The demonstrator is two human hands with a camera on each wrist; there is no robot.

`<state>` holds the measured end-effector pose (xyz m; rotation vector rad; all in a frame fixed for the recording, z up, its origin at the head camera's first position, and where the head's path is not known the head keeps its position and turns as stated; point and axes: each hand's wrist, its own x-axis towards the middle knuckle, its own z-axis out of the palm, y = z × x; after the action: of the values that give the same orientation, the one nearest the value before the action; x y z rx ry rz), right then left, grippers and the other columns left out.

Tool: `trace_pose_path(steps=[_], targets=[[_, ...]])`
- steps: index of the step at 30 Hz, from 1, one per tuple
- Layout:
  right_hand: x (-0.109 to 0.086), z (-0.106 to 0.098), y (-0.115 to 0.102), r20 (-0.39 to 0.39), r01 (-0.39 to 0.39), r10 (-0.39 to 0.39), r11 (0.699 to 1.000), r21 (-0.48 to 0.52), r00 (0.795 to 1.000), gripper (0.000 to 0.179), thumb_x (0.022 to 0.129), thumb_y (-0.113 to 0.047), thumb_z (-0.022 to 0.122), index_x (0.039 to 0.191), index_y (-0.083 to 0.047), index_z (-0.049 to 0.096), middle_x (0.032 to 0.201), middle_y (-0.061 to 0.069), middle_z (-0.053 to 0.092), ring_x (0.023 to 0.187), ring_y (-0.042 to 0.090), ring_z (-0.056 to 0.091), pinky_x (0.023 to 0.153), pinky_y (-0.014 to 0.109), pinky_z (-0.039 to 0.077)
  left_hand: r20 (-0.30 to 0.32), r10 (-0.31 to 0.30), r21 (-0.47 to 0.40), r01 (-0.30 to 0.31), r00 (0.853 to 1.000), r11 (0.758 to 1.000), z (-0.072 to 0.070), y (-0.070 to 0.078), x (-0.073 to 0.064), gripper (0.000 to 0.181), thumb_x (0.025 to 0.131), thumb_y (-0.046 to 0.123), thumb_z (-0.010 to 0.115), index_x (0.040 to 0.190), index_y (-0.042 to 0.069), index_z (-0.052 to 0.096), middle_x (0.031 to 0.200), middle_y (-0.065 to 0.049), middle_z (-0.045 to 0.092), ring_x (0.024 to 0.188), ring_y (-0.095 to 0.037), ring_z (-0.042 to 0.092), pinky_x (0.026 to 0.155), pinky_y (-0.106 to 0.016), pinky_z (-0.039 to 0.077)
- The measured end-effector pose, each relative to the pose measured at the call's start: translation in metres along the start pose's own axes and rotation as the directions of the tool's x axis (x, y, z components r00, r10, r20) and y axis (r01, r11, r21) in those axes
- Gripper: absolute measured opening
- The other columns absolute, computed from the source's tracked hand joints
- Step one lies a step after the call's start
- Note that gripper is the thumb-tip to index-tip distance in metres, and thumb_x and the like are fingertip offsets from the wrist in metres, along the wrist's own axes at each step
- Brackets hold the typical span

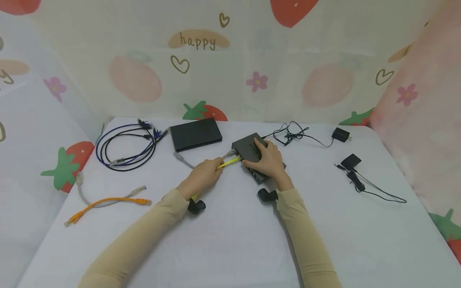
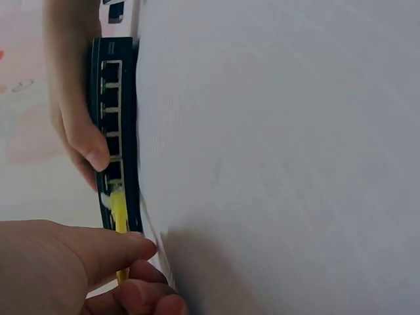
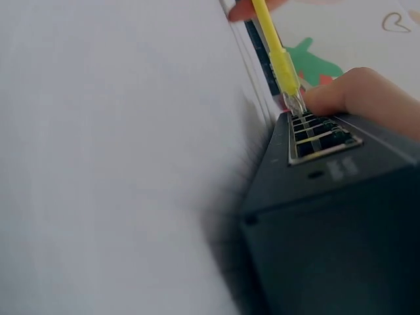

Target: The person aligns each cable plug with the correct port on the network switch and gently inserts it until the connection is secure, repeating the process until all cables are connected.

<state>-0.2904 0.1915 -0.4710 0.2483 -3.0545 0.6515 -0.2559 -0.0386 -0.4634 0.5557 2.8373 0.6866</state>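
Observation:
My left hand (image 1: pixel 203 176) pinches a yellow network cable (image 1: pixel 230 161) just behind its plug. In the left wrist view the yellow plug (image 2: pixel 118 207) meets a port of a black network switch (image 1: pixel 248 149). The plug's clear tip (image 3: pixel 294 104) still shows partly at the port in the right wrist view; its depth inside I cannot tell. My right hand (image 1: pixel 269 159) holds the switch, fingers over its top and thumb (image 2: pixel 92 147) by the row of ports. A grey cable's plug (image 1: pixel 229 154) sits at the switch beside the yellow one.
Behind lies another black box (image 1: pixel 196 135). Coiled black and blue cables (image 1: pixel 104 154) are at the left, with an orange cable (image 1: pixel 108 200) and a grey cable (image 1: pixel 82 194) in front. To the right lie a power adapter (image 1: pixel 340 135) and another black adapter (image 1: pixel 351 161) with its cord.

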Motion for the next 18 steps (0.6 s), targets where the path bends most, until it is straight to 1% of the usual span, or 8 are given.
trace_pose_path(steps=[3, 6, 9, 10, 12, 16, 18], targets=[[0.000, 0.000, 0.000, 0.000, 0.001, -0.001, 1.000, 0.000, 1.000, 0.095, 0.071, -0.065, 0.063, 0.147, -0.019, 0.027, 0.144, 0.025, 0.027, 0.126, 0.040, 0.034, 0.099, 0.055, 0.032, -0.025, 0.045, 0.051, -0.044, 0.999, 0.998, -0.004, -0.007, -0.006, 0.021, 0.096, 0.020, 0.051, 0.113, 0.012, 0.060, 0.101, -0.005, 0.066, 0.081, -0.016, 0.058, 0.074, -0.037, 0.049], [0.000, 0.001, 0.001, -0.005, 0.001, -0.001, 1.000, -0.002, 1.000, 0.095, 0.071, -0.065, 0.063, 0.147, -0.020, 0.027, 0.144, 0.024, 0.027, 0.126, 0.040, 0.034, 0.099, 0.055, 0.032, -0.033, 0.083, 0.099, -0.079, 0.996, 0.992, -0.009, -0.014, -0.011, 0.018, 0.095, 0.021, 0.052, 0.108, 0.013, 0.061, 0.097, -0.002, 0.065, 0.081, -0.016, 0.058, 0.072, -0.037, 0.049], [0.000, 0.001, 0.001, -0.005, 0.001, -0.001, 1.000, -0.001, 1.000, 0.095, 0.071, -0.065, 0.063, 0.147, -0.020, 0.027, 0.144, 0.024, 0.027, 0.126, 0.039, 0.034, 0.099, 0.055, 0.031, -0.035, 0.107, 0.118, -0.103, 0.994, 0.988, -0.012, -0.023, -0.016, 0.017, 0.094, 0.023, 0.054, 0.107, 0.014, 0.061, 0.097, -0.001, 0.065, 0.084, -0.016, 0.059, 0.073, -0.037, 0.049], [-0.001, 0.001, 0.000, -0.005, 0.000, 0.000, 1.000, 0.000, 1.000, 0.095, 0.071, -0.065, 0.064, 0.147, -0.020, 0.027, 0.144, 0.024, 0.027, 0.126, 0.039, 0.034, 0.099, 0.055, 0.032, -0.034, 0.111, 0.120, -0.106, 0.993, 0.987, -0.013, -0.026, -0.018, 0.017, 0.094, 0.023, 0.055, 0.107, 0.014, 0.061, 0.097, 0.000, 0.065, 0.084, -0.016, 0.059, 0.073, -0.037, 0.049], [-0.001, 0.001, 0.000, -0.004, 0.003, -0.003, 1.000, 0.001, 1.000, 0.095, 0.071, -0.064, 0.064, 0.147, -0.020, 0.027, 0.145, 0.024, 0.027, 0.126, 0.039, 0.034, 0.099, 0.055, 0.032, -0.023, 0.115, 0.116, -0.112, 0.993, 0.987, -0.015, -0.032, -0.023, 0.018, 0.092, 0.024, 0.058, 0.107, 0.014, 0.062, 0.093, 0.000, 0.064, 0.080, -0.014, 0.058, 0.068, -0.035, 0.047], [0.000, 0.001, 0.000, -0.006, 0.004, -0.004, 1.000, -0.002, 1.000, 0.095, 0.071, -0.064, 0.064, 0.147, -0.020, 0.027, 0.144, 0.024, 0.027, 0.126, 0.039, 0.034, 0.099, 0.055, 0.031, 0.005, 0.098, 0.125, -0.098, 0.995, 0.987, -0.023, -0.044, -0.032, 0.017, 0.087, 0.027, 0.065, 0.101, 0.016, 0.062, 0.080, 0.004, 0.059, 0.068, -0.011, 0.050, 0.060, -0.030, 0.041], [0.000, 0.002, 0.001, -0.009, 0.005, -0.005, 1.000, -0.006, 1.000, 0.095, 0.071, -0.065, 0.063, 0.147, -0.020, 0.027, 0.144, 0.024, 0.027, 0.126, 0.039, 0.034, 0.099, 0.055, 0.031, 0.019, 0.087, 0.124, -0.089, 0.996, 0.988, -0.028, -0.050, -0.036, 0.017, 0.085, 0.028, 0.067, 0.097, 0.017, 0.062, 0.075, 0.005, 0.055, 0.065, -0.011, 0.048, 0.058, -0.028, 0.039]])
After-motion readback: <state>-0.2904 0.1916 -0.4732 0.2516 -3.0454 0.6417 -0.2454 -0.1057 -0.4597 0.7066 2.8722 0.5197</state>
